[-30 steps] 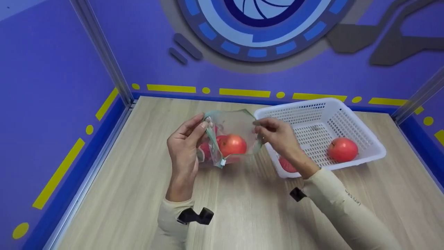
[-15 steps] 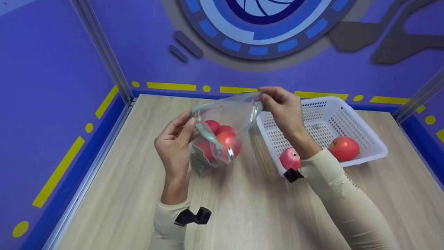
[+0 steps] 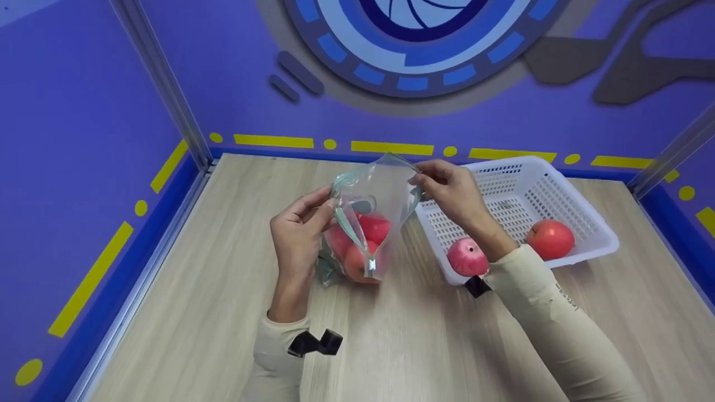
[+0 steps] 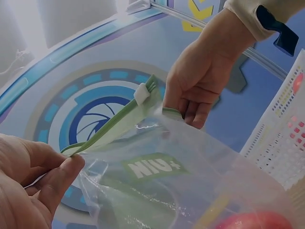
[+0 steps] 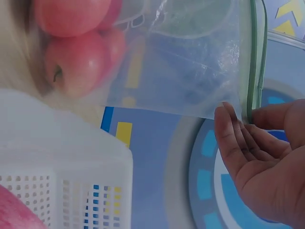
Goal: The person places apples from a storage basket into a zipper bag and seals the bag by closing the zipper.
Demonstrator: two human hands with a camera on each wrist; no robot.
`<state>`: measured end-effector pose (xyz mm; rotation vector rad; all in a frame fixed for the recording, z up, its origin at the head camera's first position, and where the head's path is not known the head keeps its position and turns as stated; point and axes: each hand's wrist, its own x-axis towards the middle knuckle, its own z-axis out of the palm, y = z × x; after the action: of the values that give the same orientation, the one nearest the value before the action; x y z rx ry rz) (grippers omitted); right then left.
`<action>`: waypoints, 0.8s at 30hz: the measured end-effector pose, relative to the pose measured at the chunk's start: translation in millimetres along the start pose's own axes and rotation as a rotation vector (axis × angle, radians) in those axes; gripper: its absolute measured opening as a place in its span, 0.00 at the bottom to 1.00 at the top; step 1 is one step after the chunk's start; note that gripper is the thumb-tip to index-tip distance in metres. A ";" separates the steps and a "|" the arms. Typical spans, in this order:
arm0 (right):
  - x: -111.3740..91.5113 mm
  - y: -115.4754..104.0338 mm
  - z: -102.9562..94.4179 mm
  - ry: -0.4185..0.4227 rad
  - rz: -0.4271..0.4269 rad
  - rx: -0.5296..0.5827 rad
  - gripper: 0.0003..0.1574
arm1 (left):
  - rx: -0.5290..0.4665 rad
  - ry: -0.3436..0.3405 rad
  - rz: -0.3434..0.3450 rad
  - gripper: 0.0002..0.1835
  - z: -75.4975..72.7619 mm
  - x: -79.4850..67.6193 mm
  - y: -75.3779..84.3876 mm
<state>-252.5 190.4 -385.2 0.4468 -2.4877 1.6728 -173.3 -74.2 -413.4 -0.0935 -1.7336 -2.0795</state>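
A clear zip bag (image 3: 391, 195) with green seal strips and a white slider (image 3: 372, 264) hangs between my two hands. Several red apples (image 5: 78, 62) lie in its lower part. My left hand (image 3: 301, 231) pinches the green edge of the bag's mouth on the left, thumb against fingers. On the other side my right hand (image 3: 455, 192) pinches the opposite top corner. In the left wrist view a green printed label shows on the plastic (image 4: 155, 167), and the mouth's two strips stand slightly apart near the slider.
At the right stands a white perforated basket (image 3: 600, 231) holding a red apple (image 3: 550, 239) and a pinkish one (image 3: 467, 257). My right forearm passes over its near left corner. Blue panels (image 3: 234, 106) wall the wooden table (image 3: 223, 279) at the back and sides.
Both hands keep their pinch on the bag. It was lifted and stretched wide, then the right hand came down a little and the left hand moved right. The pinkish apple came into sight.
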 end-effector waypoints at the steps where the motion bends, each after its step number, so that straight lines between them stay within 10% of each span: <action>1: -0.6 2.1 -0.2 -0.009 -0.008 0.001 0.17 | -0.002 0.002 -0.013 0.14 0.2 0.1 -1.2; 16: -18.1 36.8 -31.6 0.004 -0.056 0.039 0.19 | -0.040 -0.055 -0.076 0.14 13.5 -1.6 -12.7; 24: -29.5 60.4 -58.4 -0.060 -0.044 -0.153 0.22 | -0.050 -0.062 -0.083 0.14 19.2 -3.3 -16.7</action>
<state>-246.9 270.6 -423.7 0.5381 -2.6043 1.4609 -180.6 -52.8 -425.7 -0.1039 -1.7488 -2.2022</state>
